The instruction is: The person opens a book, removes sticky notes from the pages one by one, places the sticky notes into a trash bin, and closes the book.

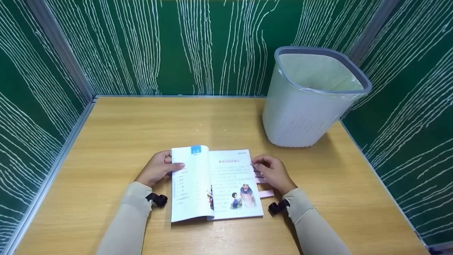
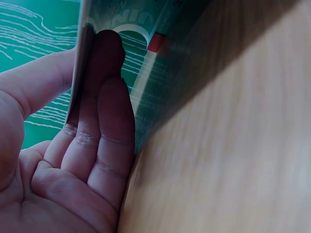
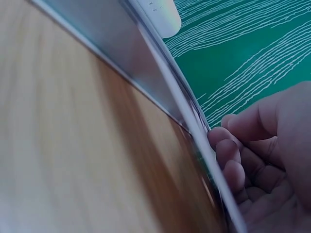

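Observation:
An open book (image 1: 233, 177) with printed text and coloured figures lies on the table in the head view. My left hand (image 1: 159, 168) grips its raised left side, thumb on the page and fingers behind. In the left wrist view, the fingers (image 2: 114, 126) lie along the back of the cover (image 2: 146, 19). My right hand (image 1: 274, 171) is at the book's right edge, thumb and index fingertips pinched together there. Pink strips (image 1: 266, 193) stick out from that edge beside and below the hand. In the right wrist view the other fingers (image 3: 233, 170) are curled against the book's edge.
A white bin (image 1: 300, 113) with a grey rim and a pale liner stands at the back right of the wooden table (image 1: 141, 120). Green panels (image 1: 170, 46) with white wavy lines enclose the table at the back and sides. Small white specks lie behind the book.

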Available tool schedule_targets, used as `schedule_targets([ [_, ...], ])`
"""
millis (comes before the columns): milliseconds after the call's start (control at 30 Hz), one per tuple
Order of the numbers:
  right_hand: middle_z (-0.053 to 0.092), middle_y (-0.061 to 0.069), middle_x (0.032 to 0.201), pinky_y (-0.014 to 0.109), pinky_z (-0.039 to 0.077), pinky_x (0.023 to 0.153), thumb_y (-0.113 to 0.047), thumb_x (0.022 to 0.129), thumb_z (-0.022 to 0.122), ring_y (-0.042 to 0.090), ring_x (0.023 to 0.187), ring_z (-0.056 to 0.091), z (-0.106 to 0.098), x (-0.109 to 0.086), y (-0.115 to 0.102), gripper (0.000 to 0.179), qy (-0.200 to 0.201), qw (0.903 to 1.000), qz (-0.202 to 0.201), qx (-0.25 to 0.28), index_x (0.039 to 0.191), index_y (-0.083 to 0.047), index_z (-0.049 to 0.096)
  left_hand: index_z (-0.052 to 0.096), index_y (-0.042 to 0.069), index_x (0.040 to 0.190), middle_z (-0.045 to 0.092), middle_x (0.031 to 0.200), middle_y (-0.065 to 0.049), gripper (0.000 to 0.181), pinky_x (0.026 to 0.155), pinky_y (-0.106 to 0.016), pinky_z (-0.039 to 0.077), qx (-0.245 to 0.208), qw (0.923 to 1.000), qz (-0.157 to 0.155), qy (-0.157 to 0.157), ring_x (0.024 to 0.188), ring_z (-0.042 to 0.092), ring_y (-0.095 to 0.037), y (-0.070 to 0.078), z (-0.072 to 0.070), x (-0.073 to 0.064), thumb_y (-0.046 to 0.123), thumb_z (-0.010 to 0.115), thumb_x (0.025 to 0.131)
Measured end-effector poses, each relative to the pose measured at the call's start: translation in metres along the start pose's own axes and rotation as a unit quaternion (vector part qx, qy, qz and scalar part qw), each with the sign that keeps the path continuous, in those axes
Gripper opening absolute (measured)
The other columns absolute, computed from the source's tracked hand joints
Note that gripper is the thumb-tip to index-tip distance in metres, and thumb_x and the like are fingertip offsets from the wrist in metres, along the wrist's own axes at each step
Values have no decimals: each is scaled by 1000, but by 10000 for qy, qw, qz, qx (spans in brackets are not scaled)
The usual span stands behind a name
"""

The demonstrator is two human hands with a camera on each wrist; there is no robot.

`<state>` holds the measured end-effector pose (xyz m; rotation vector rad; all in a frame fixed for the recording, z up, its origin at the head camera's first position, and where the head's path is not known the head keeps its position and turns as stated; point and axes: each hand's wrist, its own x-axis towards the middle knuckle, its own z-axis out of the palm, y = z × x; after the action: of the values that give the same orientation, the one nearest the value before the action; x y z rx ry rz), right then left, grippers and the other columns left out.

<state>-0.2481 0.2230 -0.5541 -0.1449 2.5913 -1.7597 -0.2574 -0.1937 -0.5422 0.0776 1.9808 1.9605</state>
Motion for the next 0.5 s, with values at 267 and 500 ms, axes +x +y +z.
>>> schedule_targets([
  [267, 74, 7, 99, 29, 53, 84, -7, 96, 68, 23, 96, 65, 0, 0, -2, 11, 215, 9996, -7, -207, 100, -12, 77, 55, -5, 136, 78, 105, -16, 53, 78, -34, 63, 37, 10000, -2, 32, 90, 77, -26, 0, 1, 2, 9, 79, 91],
  [500, 74, 6, 95, 28, 52, 81, -7, 95, 68, 22, 93, 64, 2, 0, 1, 11, 285, 9992, -119, -237, 96, -13, 77, 52, -6, 138, 78, 107, -17, 57, 79, -36, 63, -53, 10000, -8, -51, 91, 78, -26, 1, -1, 2, 8, 79, 91],
])
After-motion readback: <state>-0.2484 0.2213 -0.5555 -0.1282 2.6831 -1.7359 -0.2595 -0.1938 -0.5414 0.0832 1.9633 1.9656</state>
